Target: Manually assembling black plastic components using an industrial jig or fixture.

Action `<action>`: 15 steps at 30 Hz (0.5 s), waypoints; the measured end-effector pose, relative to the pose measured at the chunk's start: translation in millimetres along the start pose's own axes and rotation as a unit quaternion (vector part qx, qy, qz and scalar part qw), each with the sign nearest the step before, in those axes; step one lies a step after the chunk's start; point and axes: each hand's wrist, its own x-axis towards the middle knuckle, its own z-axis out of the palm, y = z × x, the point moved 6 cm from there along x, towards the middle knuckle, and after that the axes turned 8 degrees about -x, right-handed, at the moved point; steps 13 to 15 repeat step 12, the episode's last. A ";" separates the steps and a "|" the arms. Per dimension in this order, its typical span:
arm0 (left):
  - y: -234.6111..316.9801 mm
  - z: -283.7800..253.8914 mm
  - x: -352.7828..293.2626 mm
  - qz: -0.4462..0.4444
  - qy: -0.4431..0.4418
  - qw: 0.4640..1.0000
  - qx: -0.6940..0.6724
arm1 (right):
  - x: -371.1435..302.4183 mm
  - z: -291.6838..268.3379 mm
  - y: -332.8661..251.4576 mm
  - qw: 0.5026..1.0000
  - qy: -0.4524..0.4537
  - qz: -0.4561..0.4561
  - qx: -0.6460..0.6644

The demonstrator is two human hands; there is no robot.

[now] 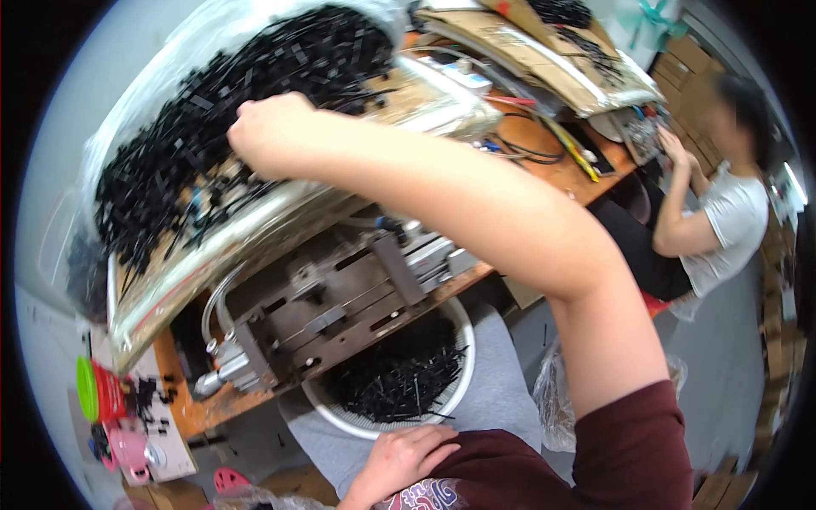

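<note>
My right hand (270,134) reaches far across to a heap of small black plastic pieces (195,110) on a cardboard-lined tray (161,319). Its fingers are curled in, and whatever they grip is hidden behind the hand. Down by my shirt, my left hand (404,457) lies with its fingers loosely extended, holding nothing. On my lap sits a round white basket (466,353) with many thin black pieces (408,382) inside. Between basket and tray stands a dark metal fixture (340,297) with a pneumatic cylinder (234,370) at its left end.
A second cardboard tray (527,59) stands at the back right, near cables (531,140) and a yellow tool (578,153) on the wooden bench (501,119). At the right, a co-worker (722,204) sits working. A red and green tub (100,389) and a pink jug (132,450) are at lower left.
</note>
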 end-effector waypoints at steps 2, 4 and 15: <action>2.4 8.4 3.3 -0.023 -0.033 0.999 -0.021 | -19.7 -4.4 11.6 0.991 0.133 0.021 0.002; 8.5 5.7 7.4 -0.027 -0.016 0.999 0.003 | -55.8 -18.4 4.1 0.954 0.298 -0.003 0.014; -17.8 5.4 8.6 -0.008 -0.010 0.997 0.076 | -305.2 23.3 -11.7 0.920 0.385 0.049 0.059</action>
